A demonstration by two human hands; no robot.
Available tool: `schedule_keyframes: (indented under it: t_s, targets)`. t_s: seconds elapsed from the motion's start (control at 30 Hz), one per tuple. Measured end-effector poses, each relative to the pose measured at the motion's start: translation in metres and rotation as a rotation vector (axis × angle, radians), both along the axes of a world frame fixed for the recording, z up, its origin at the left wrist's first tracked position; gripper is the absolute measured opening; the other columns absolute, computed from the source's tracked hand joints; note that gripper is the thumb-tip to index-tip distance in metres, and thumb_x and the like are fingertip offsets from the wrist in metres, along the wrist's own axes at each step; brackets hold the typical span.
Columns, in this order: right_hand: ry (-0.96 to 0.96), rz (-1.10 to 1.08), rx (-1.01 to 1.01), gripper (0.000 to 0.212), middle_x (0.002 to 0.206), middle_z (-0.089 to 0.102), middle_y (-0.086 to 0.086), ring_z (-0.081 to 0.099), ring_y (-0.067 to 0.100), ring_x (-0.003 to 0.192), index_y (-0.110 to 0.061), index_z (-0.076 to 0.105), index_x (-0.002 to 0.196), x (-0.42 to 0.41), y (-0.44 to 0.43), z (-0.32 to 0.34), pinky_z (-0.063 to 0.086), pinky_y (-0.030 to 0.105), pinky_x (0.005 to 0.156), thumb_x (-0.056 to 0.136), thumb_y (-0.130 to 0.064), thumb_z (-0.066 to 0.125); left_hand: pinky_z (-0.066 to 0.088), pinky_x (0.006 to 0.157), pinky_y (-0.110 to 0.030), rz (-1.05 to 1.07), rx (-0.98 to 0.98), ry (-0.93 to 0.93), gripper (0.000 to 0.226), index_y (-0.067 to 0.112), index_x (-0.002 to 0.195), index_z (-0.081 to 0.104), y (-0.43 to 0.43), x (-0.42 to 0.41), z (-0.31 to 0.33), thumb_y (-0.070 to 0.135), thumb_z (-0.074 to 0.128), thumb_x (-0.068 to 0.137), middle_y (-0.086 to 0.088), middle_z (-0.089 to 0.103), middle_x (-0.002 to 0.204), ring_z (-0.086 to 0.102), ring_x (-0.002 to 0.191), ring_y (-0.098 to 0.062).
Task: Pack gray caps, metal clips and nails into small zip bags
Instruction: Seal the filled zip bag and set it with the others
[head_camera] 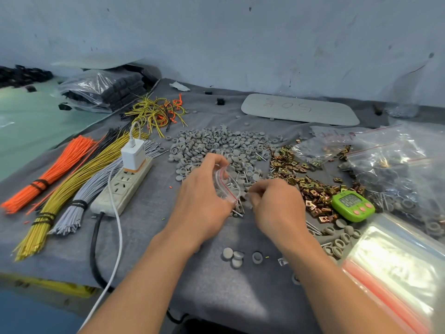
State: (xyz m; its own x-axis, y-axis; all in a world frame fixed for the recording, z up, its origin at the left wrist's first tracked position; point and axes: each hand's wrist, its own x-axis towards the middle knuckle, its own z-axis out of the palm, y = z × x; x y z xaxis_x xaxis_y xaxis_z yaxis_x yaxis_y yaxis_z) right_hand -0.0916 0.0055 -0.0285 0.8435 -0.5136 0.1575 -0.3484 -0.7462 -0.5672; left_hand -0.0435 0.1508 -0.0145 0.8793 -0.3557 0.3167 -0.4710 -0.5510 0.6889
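A small zip bag point(228, 183) with a red zip line is held above the gray-covered tabletop point(192, 285) by the left hand point(204, 191); the grip is closed round it, thumb and curled fingers pinching the clear plastic so that its mouth is turned toward the right hand point(277, 203). The right hand is placed just beside the bag, its fingers curled inward with the tips gathered; whether anything is pinched in that grip cannot be told, as the fingertips are blurred. A broad heap of gray caps point(216, 148) is spread on the tabletop just beyond both hands, and a heap of brass-coloured metal clips point(301, 182) is lying to its right. A few nails point(237, 210) are seen on the cloth directly under the bag, between the two hands. Four loose caps point(237, 256) are lying nearer the front edge, between the forearms. A green timer point(352, 206) is set beside the clips, with large clear bags point(397, 165) of filled packets behind it and a stack of empty zip bags point(397, 268) at the lower right. To the left, a power strip point(125, 186) carrying a white charger point(133, 154) is laid beside tied bundles of orange wires point(55, 169), yellow wires point(72, 189) and gray wires point(94, 191).
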Motion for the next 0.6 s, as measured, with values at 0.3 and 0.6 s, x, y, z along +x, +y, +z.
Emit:
schedule_keyframes:
  t_s: [0.3,0.6]
  targets:
    - [-0.313,0.286,0.233,0.015,0.068,0.068,-0.022,0.061,-0.007,0.068,-0.033,0.084,0.089,-0.010,0.005,0.028,0.040,0.007,0.060,0.083,-0.020,0.082,0.037,0.062,-0.011,-0.034,0.056,0.014,0.059,0.046,0.110,0.045,-0.005,0.000,-0.001,0.018,0.080,0.072,0.012,0.066,0.098,0.060,0.084,-0.009]
    - [-0.079,-0.104,-0.023,0.017,0.079,0.077,-0.016,0.072,0.011,0.076,-0.033,0.082,0.083,-0.029,-0.049,0.028,0.058,0.026,0.071,0.087,-0.020,0.072,0.043,0.066,-0.024,-0.061,0.023,0.006,0.057,0.046,0.112,0.047,-0.007,-0.005,0.002,0.023,0.084,0.075,0.015,0.066,0.103,0.059,0.078,-0.006]
